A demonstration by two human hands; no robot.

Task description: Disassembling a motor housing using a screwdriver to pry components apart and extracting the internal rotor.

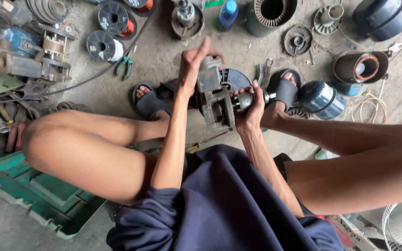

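I squat on a concrete floor and hold a grey metal pump housing (216, 100) between my knees. My left hand (192, 65) presses flat against its left side, fingers stretched up past the top. My right hand (250, 109) grips the shiny shaft end (246, 100) that sticks out of the housing's right side. A dark round fan cover (235, 79) lies on the floor just behind the housing. My feet in dark slides (150, 102) sit on either side.
Wire spools (102, 45) and green pliers (124, 66) lie at the left. A stator ring (271, 16), a blue bottle (228, 14), a copper-wound stator (361, 67) and a blue motor can (321, 98) lie ahead and right. A green plastic tray (38, 195) sits by my left leg.
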